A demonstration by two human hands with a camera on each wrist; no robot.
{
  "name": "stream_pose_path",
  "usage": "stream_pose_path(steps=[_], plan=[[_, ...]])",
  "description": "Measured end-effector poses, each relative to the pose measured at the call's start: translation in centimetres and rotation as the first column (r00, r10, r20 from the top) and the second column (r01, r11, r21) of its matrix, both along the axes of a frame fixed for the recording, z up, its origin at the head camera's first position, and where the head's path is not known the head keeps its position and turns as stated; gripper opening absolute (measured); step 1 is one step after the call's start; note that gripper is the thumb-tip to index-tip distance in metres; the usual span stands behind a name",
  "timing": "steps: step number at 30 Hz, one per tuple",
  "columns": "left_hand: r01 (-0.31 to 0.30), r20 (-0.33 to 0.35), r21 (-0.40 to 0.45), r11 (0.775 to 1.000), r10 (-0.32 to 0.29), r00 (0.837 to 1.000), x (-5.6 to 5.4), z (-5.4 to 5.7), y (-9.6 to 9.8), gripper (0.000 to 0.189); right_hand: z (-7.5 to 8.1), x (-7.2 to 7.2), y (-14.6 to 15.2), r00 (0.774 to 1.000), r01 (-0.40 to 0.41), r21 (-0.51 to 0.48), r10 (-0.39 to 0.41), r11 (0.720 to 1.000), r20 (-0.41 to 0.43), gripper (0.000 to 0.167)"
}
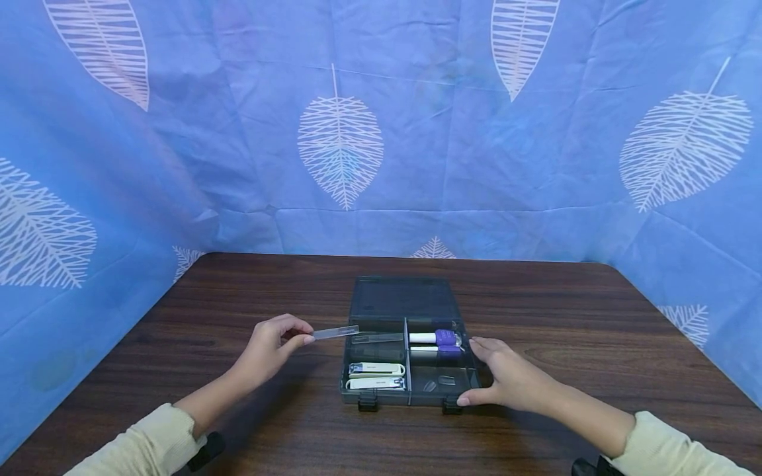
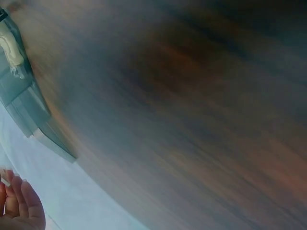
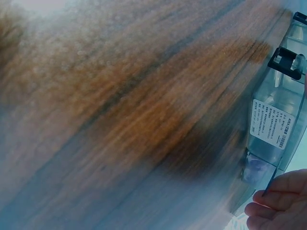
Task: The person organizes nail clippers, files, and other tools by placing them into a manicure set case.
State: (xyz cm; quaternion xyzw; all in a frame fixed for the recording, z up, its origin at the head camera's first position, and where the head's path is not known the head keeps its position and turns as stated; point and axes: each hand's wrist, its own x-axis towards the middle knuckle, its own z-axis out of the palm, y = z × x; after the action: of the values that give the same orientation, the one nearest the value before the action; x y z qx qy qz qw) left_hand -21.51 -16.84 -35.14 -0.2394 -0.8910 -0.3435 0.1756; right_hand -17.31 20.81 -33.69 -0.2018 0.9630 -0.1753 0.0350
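In the head view my left hand (image 1: 275, 344) pinches a clear plastic strip (image 1: 333, 332) between thumb and fingers. The strip's right end overlaps the left edge of an opened dark see-through organizer box (image 1: 411, 398). My right hand (image 1: 506, 378) rests against the box's right side, its thumb at the front corner by a latch and its fingers along the wall. Two pale nail clippers (image 1: 376, 383) lie in the front left compartment. Behind them a clear divider (image 1: 377, 338) crosses the left half. Two purple nail polish bottles (image 1: 446, 338) with white caps lie on the right.
The raised lid (image 1: 401, 297) lies back behind the box. Small clear pieces (image 1: 446, 380) show in the front right compartment. A white printed label (image 3: 272, 123) is on the box's side. Brown wooden table (image 1: 274, 284) surrounds it, with a blue leaf-patterned cloth (image 1: 417, 158) behind.
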Motion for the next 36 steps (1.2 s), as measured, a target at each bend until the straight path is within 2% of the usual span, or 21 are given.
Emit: stream_pose_path(steps=[13,18,24,29,36], plan=[[0.063,0.05,0.0,0.998,-0.063,0.997,-1.2,-0.3,3.0,0.007,-0.1,0.0,0.2,1.0,-0.011,-0.006,0.011,1.0,-0.002,0.104],[0.098,0.043,-0.025,0.995,-0.097,0.994,-1.7,-0.5,4.0,0.008,-0.2,0.0,0.3,1.0,-0.014,-0.008,0.014,1.0,-0.003,0.103],[0.161,0.036,-0.09,0.983,-0.158,0.987,-2.4,-0.8,5.2,0.009,-0.2,-0.1,0.4,1.0,-0.021,-0.008,0.021,1.0,-0.007,0.103],[0.183,0.036,-0.175,0.967,-0.179,0.983,-2.7,-0.5,6.4,0.008,-0.2,0.0,0.3,1.0,-0.016,-0.008,0.016,1.0,0.004,0.103],[0.193,0.127,-0.305,0.933,-0.16,0.979,-3.2,0.1,7.9,0.01,-0.2,0.0,0.2,1.0,-0.017,-0.012,0.017,1.0,0.0,0.103]])
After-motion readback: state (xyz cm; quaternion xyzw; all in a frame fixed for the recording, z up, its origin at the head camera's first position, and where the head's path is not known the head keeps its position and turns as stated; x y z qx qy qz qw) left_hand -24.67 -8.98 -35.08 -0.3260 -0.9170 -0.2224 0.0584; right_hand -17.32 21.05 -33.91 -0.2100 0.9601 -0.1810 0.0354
